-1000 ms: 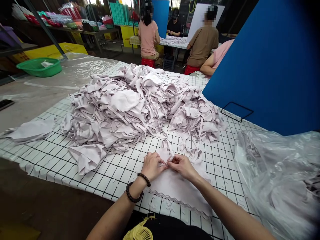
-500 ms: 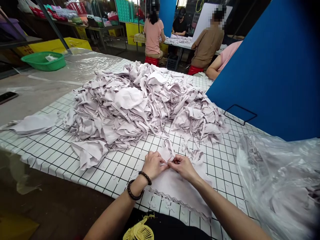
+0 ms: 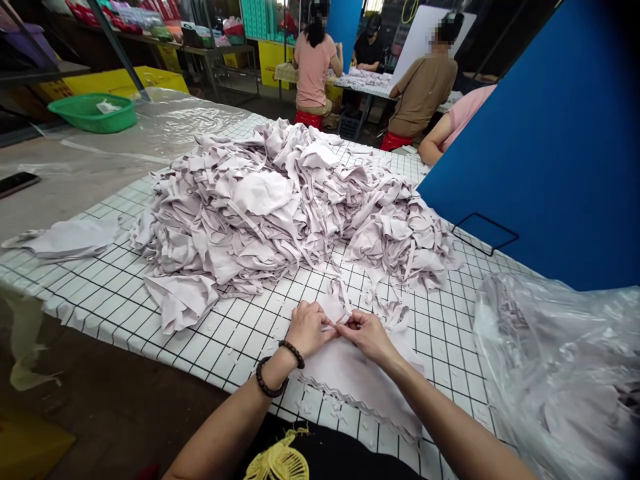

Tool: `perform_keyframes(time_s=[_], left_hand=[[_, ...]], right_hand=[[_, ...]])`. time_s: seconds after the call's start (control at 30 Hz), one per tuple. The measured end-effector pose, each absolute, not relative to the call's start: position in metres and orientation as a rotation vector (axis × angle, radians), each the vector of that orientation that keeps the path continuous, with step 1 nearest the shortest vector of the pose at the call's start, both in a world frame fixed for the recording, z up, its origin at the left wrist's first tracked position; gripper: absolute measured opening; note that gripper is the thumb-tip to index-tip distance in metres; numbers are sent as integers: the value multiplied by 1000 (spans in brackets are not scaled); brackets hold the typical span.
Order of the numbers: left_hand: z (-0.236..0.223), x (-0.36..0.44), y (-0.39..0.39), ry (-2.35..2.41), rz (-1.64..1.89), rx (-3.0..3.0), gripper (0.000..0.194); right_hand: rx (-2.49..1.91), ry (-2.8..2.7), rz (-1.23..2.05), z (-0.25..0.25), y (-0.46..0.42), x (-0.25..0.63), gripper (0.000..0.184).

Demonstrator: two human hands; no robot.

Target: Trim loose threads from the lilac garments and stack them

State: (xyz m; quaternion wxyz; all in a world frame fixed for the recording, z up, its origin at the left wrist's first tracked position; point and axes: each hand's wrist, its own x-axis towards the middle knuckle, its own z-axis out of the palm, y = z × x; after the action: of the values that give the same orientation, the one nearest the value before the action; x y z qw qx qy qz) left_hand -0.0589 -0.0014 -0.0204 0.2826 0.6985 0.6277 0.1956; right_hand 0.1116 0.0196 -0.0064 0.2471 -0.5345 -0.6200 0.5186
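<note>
A pale lilac garment with thin straps and a wavy hem point(image 3: 350, 380) lies flat on the checked tablecloth point(image 3: 210, 360) in front of me. My left hand point(image 3: 311, 328), with dark bead bracelets on its wrist, pinches the garment's upper edge near a strap. Right beside it, my right hand point(image 3: 367, 333) is closed on the same edge, thumb and fingertips meeting those of the left. Exactly what sits between the fingertips is too small to make out. Beyond both hands rises a large heap of the same pale fabric pieces point(image 3: 260, 200).
Small white scraps are strewn around the garment. On the right lie a clear plastic bag point(image 3: 555, 367) of fabric and a blue panel point(image 3: 540, 153) with a black wire stand. A green basin point(image 3: 93, 115) and a phone point(image 3: 19, 183) are at left. Several people sit farther back.
The view has shifted slightly, so the background sits a little farther right. Both hands keep their pinch on the garment's edge. A person in pink at the back has raised a hand.
</note>
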Motion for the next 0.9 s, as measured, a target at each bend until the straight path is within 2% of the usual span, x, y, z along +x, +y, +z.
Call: perform_keyframes(time_s=[0.27,0.47,0.57,0.7,0.73,0.8,0.9], left_hand=[[-21,-60,-2,1670,503,1869,23],[-20,-59,-1,1659,488,1870,26],[-19,-60,0,1652,456,1880,25],[-10,-61,-4,1710,448,1887,25],[-6,-61,-7,1754,474,1895,28],[3,-60,-16,1826,542,1964,38],[8,-54,-32,1751,557,2202,45]], right_hand=[[-1486,-1868,1324,4,18,112,12],[-1495,-2138,1134,20,23,112,9],[-1523,-2241,1211,23,35,111,8],[-1727,-2171,1439,24,54,114,18],[-1802,-2134,1385,25,56,116,20],[-1873,-2110,1071,28,50,123,24],[-1690,-2164,587,27,17,135,31]])
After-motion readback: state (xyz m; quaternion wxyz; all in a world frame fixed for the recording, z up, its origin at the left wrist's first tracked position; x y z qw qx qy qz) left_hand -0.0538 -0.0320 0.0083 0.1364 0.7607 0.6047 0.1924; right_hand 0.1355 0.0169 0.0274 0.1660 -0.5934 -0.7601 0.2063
